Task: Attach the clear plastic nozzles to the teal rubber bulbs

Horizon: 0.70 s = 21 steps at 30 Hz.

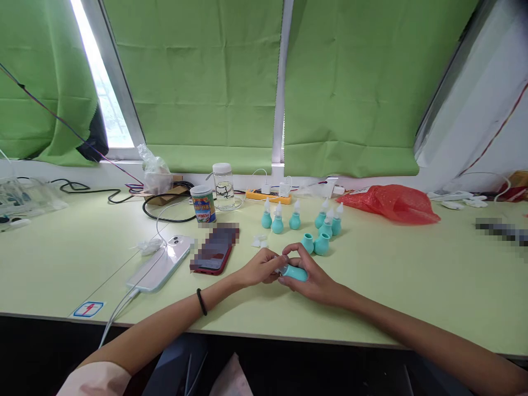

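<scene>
Two arms (pixel 383 311) slant inward over the near edge of the table (pixel 412 275), wrists low. The left hand (pixel 262 268), palm down, closes its fingers on the clear tip (pixel 282 269) of a teal bulb (pixel 297 273); the right hand (pixel 319 280) grips the bulb, index finger arched, thumb underneath. The bulb lies sideways between them, nearer the near edge than the far one. Two open bulbs (pixel 322 244) stand just beyond.
</scene>
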Motion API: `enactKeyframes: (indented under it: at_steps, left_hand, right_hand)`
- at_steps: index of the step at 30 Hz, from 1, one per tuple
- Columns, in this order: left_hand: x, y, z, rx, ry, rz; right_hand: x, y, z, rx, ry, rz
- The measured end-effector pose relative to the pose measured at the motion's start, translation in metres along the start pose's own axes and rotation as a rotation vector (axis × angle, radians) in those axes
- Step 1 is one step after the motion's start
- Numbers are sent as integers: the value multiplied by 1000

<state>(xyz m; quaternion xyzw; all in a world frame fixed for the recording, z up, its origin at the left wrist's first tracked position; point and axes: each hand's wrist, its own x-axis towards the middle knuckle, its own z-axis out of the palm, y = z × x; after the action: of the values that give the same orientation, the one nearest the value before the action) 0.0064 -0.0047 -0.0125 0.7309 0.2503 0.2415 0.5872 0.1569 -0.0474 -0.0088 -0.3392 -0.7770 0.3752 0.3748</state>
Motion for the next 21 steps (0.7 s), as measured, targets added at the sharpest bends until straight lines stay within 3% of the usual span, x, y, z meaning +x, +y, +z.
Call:
enactKeyframes:
  at_steps: [4,6,9,11,14,16,18,21]
  left_hand:
    - [1,-1,-4,-238,-77,-74]
    - [3,0,-9,-313,-125,-135]
    - [4,4,-13,-266,-112,-157]
    - [3,6,-9,-19,40,-42]
    - [0,5,4,662,257,287]
    - [0,0,12,1088,217,505]
    - [2,-7,15,1367,118,637]
    - [8,-16,10,1568,81,619]
  right_hand:
    - [-2,-1,1,6,-30,-34]
    - [-4,2,-1,-93,-19,-141]
    - [-5,3,-11,-271,163,-361]
    - [-5,-1,-23,-236,314,-401]
    - [-2,-8,-46,-44,379,-366]
    - [1,-11,-57,-3,371,-311]
    - [3,-9,-64,-54,347,-221]
    - [4,-3,-66,-235,260,-125]
